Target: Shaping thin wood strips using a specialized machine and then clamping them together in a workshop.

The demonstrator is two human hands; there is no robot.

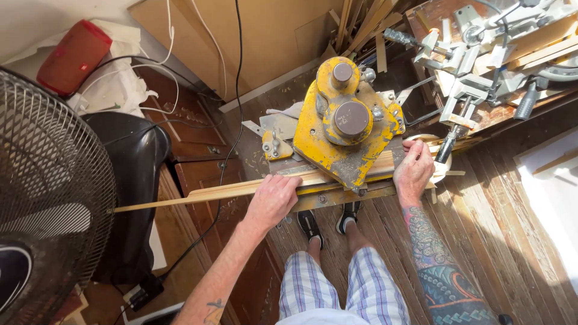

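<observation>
Left hand: left hand [272, 200] presses palm-down, fingers curled over the wooden moulding strip [205, 195].
Right hand: right hand [413, 170] grips the strip's other end, at 3 o'clock of the machine.
Strip: long axis runs 9 to 3 o'clock, under the yellow cutting machine [344, 129].
Beyond: metal clamps [475, 66] at 1 o'clock.

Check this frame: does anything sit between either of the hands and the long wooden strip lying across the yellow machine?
Nothing visible does. The left hand presses directly on the wooden strip, and the right hand rests at its other end beside the yellow machine, which covers the strip's middle.
</observation>
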